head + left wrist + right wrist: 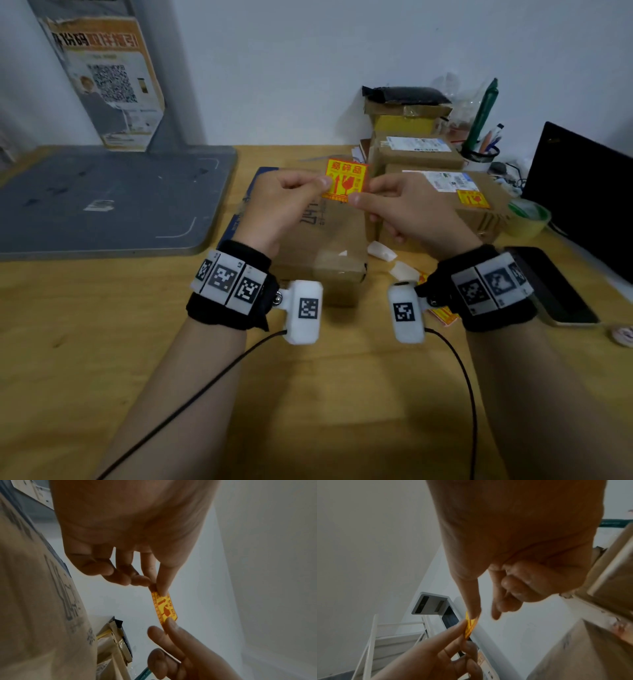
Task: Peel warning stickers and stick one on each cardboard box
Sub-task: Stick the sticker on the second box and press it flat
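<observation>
Left fingers: thumb and forefinger of the left hand (279,202) pinch the left edge of a yellow rectangular warning sticker with red print (345,183); the other fingers are curled in under the palm.
Right fingers: thumb and forefinger of the right hand (407,209) pinch the sticker's right edge and lower corner; remaining fingers folded.
Sticker: held in the air between the two pinches, printed face toward the head camera, clear of every surface. In the left wrist view it runs stretched from one pinch to the other (163,607). In the right wrist view only a narrow yellow sliver shows between fingertips (470,626). Whether backing paper is attached cannot be told.
Below the fingers: a plain brown cardboard box with grey print (325,240) lies flat on the light wooden table (102,342); no sticker shows on its visible top.
Right of the right fingers: a brown cardboard box with a white shipping label (472,198), bearing a yellow-and-red sticker on its top.
Beyond the fingers: a stack of smaller brown cartons (414,137) against the white wall.
Beneath the right wrist: white scraps of paper (382,251) on the table.
Far right of the fingers: a green roll of tape (529,219) and a dark phone (548,287).
Left of the left fingers: a grey metal base plate (102,198).
</observation>
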`<state>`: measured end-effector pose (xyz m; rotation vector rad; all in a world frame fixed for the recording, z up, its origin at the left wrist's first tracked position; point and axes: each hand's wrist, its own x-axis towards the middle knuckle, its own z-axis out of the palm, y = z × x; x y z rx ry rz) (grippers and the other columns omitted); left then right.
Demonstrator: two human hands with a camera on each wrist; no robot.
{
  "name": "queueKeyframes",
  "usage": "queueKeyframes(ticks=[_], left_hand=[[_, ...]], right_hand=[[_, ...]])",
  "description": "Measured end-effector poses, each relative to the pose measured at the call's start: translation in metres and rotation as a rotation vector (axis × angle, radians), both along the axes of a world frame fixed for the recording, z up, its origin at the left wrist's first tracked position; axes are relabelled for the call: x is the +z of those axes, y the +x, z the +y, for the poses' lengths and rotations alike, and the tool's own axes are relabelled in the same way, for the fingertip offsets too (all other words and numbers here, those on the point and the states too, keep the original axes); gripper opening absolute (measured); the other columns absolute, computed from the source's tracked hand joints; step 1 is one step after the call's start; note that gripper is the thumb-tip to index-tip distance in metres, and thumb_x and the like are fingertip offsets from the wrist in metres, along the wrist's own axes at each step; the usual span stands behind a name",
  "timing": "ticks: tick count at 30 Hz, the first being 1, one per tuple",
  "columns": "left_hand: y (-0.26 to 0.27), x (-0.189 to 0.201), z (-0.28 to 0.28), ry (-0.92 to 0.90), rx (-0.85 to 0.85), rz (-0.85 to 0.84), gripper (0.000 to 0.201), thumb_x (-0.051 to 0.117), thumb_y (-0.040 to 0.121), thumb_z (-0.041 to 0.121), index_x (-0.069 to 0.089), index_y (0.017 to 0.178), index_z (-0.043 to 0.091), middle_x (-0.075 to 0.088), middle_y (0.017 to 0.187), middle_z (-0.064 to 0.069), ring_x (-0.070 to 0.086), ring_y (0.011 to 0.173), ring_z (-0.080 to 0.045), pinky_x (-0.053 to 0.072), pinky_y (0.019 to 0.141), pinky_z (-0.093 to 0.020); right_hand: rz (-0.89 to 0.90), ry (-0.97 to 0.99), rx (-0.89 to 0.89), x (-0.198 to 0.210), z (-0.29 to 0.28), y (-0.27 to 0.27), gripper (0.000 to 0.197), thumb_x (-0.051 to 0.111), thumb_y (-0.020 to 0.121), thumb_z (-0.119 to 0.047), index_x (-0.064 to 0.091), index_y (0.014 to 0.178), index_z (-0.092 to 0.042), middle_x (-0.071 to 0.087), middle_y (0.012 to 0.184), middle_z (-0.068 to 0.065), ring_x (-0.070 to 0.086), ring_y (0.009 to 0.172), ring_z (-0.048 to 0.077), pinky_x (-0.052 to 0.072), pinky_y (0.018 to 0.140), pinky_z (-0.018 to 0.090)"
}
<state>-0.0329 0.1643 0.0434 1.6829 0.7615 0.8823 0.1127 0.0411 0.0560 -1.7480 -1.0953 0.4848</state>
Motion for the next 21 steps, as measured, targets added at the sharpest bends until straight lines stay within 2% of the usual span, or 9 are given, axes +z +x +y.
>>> queueKeyframes(ticks=[2, 5, 7, 9, 12, 14, 16, 17, 21], left_hand=[[-0.012, 0.001, -0.002, -0.021, 0.013, 0.018, 0.011, 0.075, 0.089, 0.029, 0.076, 0.079, 0.031, 0.068, 0.063, 0.025, 0.059, 0.069, 0.012, 0.046, 0.067, -0.014], [-0.029, 0.000, -0.005, -0.030, 0.016, 0.065, 0.009, 0.076, 0.089, 0.027, 0.076, 0.080, 0.030, 0.073, 0.087, 0.016, 0.064, 0.096, 0.001, 0.048, 0.096, -0.026], [-0.039, -0.003, -0.004, -0.025, 0.021, 0.142, 0.010, 0.076, 0.088, 0.030, 0.075, 0.079, 0.030, 0.071, 0.094, 0.014, 0.061, 0.106, -0.006, 0.043, 0.102, -0.031], [-0.047, -0.010, 0.000, -0.007, 0.044, 0.233, 0.013, 0.077, 0.086, 0.037, 0.075, 0.074, 0.033, 0.073, 0.101, 0.011, 0.060, 0.115, -0.013, 0.042, 0.109, -0.039], [-0.055, -0.017, 0.003, 0.017, 0.081, 0.340, 0.017, 0.078, 0.079, 0.048, 0.076, 0.068, 0.036, 0.070, 0.098, 0.016, 0.060, 0.119, -0.020, 0.042, 0.111, -0.050], [-0.058, -0.018, 0.003, 0.005, 0.081, 0.342, 0.016, 0.078, 0.081, 0.044, 0.076, 0.069, 0.034, 0.071, 0.102, 0.012, 0.060, 0.119, -0.021, 0.042, 0.111, -0.050], [-0.060, -0.017, 0.002, -0.002, 0.074, 0.327, 0.013, 0.077, 0.086, 0.036, 0.074, 0.074, 0.033, 0.073, 0.107, 0.006, 0.061, 0.118, -0.021, 0.044, 0.110, -0.047], [-0.061, -0.017, 0.002, -0.003, 0.068, 0.325, 0.014, 0.077, 0.087, 0.035, 0.073, 0.074, 0.033, 0.074, 0.104, 0.005, 0.062, 0.117, -0.022, 0.046, 0.108, -0.047], [-0.057, -0.026, -0.002, -0.018, 0.077, 0.335, 0.021, 0.078, 0.084, 0.037, 0.074, 0.065, 0.029, 0.070, 0.086, 0.011, 0.065, 0.112, -0.024, 0.050, 0.103, -0.049]], right_hand=[[-0.024, -0.017, -0.012, -0.003, 0.000, -0.009, 0.015, 0.076, 0.091, -0.034, 0.077, 0.082, -0.022, 0.056, 0.053, -0.011, 0.041, 0.041, 0.008, 0.033, 0.037, 0.020], [-0.020, -0.062, -0.026, -0.007, 0.002, -0.022, 0.018, 0.075, 0.091, -0.033, 0.080, 0.086, -0.017, 0.052, 0.043, -0.017, 0.040, 0.037, 0.000, 0.033, 0.038, 0.016], [-0.054, -0.103, -0.017, -0.011, 0.005, -0.031, 0.019, 0.074, 0.092, -0.033, 0.081, 0.084, -0.016, 0.059, 0.052, -0.016, 0.047, 0.041, -0.003, 0.037, 0.045, 0.013], [-0.072, -0.135, -0.003, -0.017, 0.008, -0.039, 0.022, 0.074, 0.092, -0.033, 0.081, 0.081, -0.015, 0.068, 0.069, -0.007, 0.055, 0.056, -0.002, 0.045, 0.059, 0.021], [-0.125, -0.201, 0.002, -0.023, 0.013, -0.051, 0.026, 0.073, 0.092, -0.038, 0.079, 0.073, -0.023, 0.066, 0.079, -0.010, 0.054, 0.093, 0.011, 0.043, 0.087, 0.032], [-0.247, -0.273, -0.059, -0.025, 0.017, -0.055, 0.025, 0.070, 0.091, -0.049, 0.074, 0.069, -0.037, 0.062, 0.104, -0.016, 0.034, 0.124, 0.022, 0.030, 0.108, 0.042], [-0.287, -0.336, -0.094, -0.030, 0.019, -0.056, 0.026, 0.069, 0.088, -0.058, 0.071, 0.067, -0.044, 0.053, 0.135, -0.009, 0.023, 0.137, 0.028, 0.024, 0.110, 0.047], [-0.278, -0.370, -0.101, -0.033, 0.020, -0.056, 0.027, 0.068, 0.085, -0.062, 0.072, 0.066, -0.044, 0.049, 0.141, -0.006, 0.022, 0.138, 0.030, 0.025, 0.108, 0.048], [-0.236, -0.403, -0.128, -0.044, 0.018, -0.052, 0.026, 0.068, 0.080, -0.066, 0.076, 0.071, -0.044, 0.049, 0.137, -0.001, 0.025, 0.134, 0.030, 0.030, 0.104, 0.045]])
